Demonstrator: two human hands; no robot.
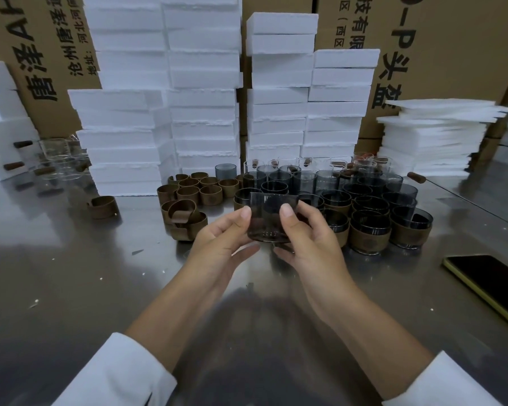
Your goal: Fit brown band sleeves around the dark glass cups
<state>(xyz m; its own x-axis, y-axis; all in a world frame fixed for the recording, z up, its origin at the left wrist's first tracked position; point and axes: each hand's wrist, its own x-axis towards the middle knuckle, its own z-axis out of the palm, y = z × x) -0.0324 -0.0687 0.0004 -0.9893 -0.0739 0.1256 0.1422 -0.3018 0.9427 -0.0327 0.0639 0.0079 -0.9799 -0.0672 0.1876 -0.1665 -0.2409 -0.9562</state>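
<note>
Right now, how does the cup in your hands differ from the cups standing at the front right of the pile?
The held cup shows no sleeve; the front-right cups each wear a brown band round the lower body. The held cup is off the table, pinched between the left hand and right hand; the front-right cups stand upright on the steel table. Both are dark smoky glass.
</note>
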